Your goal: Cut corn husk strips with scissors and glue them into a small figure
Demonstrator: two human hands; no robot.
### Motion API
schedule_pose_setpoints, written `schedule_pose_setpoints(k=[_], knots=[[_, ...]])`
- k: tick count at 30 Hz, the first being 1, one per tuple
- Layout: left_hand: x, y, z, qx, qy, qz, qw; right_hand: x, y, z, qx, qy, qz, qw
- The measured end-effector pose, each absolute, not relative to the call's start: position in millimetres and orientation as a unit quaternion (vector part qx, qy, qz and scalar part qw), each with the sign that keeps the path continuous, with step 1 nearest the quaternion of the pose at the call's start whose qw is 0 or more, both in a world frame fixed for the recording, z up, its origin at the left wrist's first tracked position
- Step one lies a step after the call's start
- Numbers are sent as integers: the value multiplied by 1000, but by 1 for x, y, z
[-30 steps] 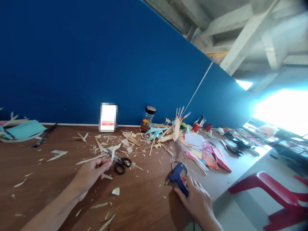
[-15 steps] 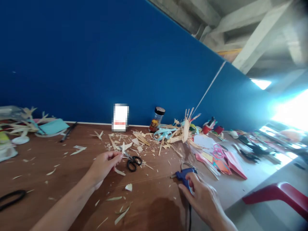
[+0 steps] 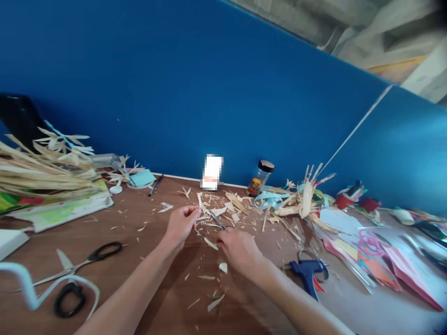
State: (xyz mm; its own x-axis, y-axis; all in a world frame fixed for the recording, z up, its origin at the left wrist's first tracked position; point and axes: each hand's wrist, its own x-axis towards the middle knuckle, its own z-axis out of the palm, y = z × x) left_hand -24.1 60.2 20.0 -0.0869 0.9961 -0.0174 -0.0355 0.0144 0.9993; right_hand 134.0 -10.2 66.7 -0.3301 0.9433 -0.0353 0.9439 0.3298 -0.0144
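Observation:
My left hand (image 3: 181, 225) is closed, with a narrow pale strip of dried husk (image 3: 199, 200) pinched upright between thumb and fingertips. My right hand (image 3: 240, 249) has its fingers closed over the black handles of a small pair of scissors (image 3: 217, 219). The blades point up and left toward the left hand, and the handles are mostly hidden. Farther right, a blue glue gun (image 3: 307, 272) lies on the brown table, apart from both hands. Husk scraps (image 3: 236, 203) are scattered around and beyond the hands.
Large open scissors (image 3: 71, 270) and a white strip (image 3: 30, 288) lie at left, below a husk bundle (image 3: 42, 170). By the blue partition stand a blurred white card (image 3: 212, 172) and a black-lidded jar (image 3: 260, 178). Pink papers (image 3: 408, 272) lie right.
My right hand has let go of the glue gun and moved left onto the small scissors. My left hand still pinches the husk strip. The view has turned left.

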Motion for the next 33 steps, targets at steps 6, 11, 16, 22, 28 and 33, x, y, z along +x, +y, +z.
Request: schedule_pose_setpoints(k=[6, 11, 16, 22, 28, 33], knots=[[-21, 56, 23, 468, 522, 515, 494, 118, 10, 64, 564, 822, -38, 67], [-19, 56, 21, 460, 518, 505, 515, 116, 10, 60, 548, 833, -53, 62], [-18, 56, 19, 430, 506, 499, 557, 127, 10, 59, 578, 811, -70, -59], [-10, 49, 19, 421, 457, 481, 619, 147, 23, 58, 533, 642, -397, -383], [-3, 44, 20, 439, 439, 472, 626, 151, 24, 55, 504, 511, -529, -453], [-2, 44, 19, 431, 444, 466, 632, 152, 28, 56, 528, 523, -484, -462]])
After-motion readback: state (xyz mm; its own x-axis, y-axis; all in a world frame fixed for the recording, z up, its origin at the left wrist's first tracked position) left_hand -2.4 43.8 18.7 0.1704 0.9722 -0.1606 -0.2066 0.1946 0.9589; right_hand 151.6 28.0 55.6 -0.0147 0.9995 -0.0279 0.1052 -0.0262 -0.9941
